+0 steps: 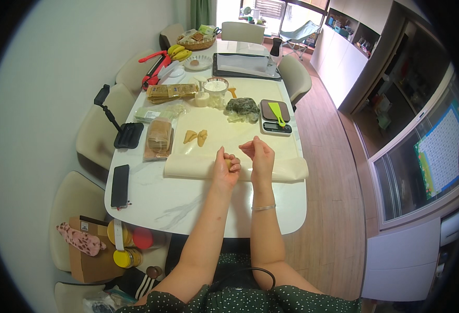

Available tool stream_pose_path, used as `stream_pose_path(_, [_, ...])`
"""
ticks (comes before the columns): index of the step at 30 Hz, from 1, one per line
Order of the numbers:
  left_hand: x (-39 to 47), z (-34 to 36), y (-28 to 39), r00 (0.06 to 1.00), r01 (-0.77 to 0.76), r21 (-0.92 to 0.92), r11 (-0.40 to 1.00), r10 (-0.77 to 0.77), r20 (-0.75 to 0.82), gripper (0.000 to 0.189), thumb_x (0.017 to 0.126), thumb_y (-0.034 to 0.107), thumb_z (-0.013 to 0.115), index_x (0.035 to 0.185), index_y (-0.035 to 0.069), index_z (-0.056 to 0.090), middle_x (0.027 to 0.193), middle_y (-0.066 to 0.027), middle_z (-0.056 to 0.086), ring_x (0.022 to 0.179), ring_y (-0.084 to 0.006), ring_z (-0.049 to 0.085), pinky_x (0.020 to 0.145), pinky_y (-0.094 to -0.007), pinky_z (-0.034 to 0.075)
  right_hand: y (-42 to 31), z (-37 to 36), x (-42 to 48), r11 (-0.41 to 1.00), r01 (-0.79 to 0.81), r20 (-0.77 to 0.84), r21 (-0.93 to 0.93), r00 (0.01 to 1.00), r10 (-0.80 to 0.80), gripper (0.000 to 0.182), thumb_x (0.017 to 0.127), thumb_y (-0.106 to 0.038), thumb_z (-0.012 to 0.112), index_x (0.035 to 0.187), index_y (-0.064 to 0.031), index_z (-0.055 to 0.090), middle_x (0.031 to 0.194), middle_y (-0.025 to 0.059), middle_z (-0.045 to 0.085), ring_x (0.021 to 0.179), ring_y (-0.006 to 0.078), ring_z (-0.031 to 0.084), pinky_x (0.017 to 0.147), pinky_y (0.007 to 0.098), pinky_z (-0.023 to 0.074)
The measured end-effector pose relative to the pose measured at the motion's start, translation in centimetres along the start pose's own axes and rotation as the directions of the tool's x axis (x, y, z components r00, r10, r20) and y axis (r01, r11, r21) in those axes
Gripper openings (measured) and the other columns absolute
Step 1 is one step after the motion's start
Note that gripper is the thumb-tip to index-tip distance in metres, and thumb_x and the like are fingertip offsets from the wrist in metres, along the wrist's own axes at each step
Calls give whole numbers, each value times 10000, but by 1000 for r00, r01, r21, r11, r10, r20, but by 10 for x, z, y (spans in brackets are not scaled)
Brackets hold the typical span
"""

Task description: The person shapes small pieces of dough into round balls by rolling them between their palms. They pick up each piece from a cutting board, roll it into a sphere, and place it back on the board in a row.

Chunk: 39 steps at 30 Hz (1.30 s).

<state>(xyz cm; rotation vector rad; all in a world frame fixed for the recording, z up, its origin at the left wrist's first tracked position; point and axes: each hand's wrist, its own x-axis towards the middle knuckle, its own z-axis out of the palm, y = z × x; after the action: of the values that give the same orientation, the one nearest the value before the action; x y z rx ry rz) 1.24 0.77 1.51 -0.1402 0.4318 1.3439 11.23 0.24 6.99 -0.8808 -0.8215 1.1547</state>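
Note:
My left hand (228,169) is curled, palm up, around a small lump of tan dough or paste (228,162); the fingers hide most of it. To its right, my right hand (262,158) is raised with bent fingers pointing left, and I cannot tell whether anything is between the fingertips. Both hands are over the rolled near edge of a cream mat (190,166). Two tan pieces (190,136) of similar stuff lie on the mat, ahead and to the left. Beyond my right hand is a plastic-wrapped dark green mass (243,108).
A kitchen scale (277,128) bearing a green spatula (276,112) stands at the right. A bowl of white powder (215,86) is behind the mat's middle. Packets (159,135) line the left side, near a phone stand (128,135) and a phone (120,186). A baking tray (245,65) lies farther back.

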Motion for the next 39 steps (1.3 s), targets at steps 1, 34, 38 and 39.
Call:
stream_pose_path(1, [-1,2,0,999,-30,23,999,30,-14,333,926,304,568,673,126,445,638,-14,499,493,-100,452,376,-196,327,3,-1,1,1000,-24,12,7,1000,24,344,969,-212,495,746,5,639,755,98,666,750,157,647,743,288,525])
stream_pose_path(34, [-13,9,-6,998,-10,265,964,25,-55,445,919,473,447,1094,82,570,1020,-79,626,853,-190,626,730,-341,513,0,15,-15,907,-1,174,-422,981,82,382,974,-285,525,833,24,700,685,60,664,621,84,564,584,229,452])
stream_pose_path(38, [-7,7,-1,983,-8,79,997,22,-180,329,905,423,530,885,95,551,860,-60,608,710,-168,601,553,-251,486,-5,10,-8,850,259,113,-459,966,-233,439,979,-334,509,817,23,707,756,93,693,731,120,601,732,270,470])
stream_pose_path(39, [-2,2,3,983,-7,65,998,18,-185,317,910,411,535,823,107,532,796,-44,587,653,-152,576,508,-237,466,-4,8,-6,858,225,95,-461,974,-204,459,981,-344,500,807,28,705,759,96,695,736,128,610,744,275,472])
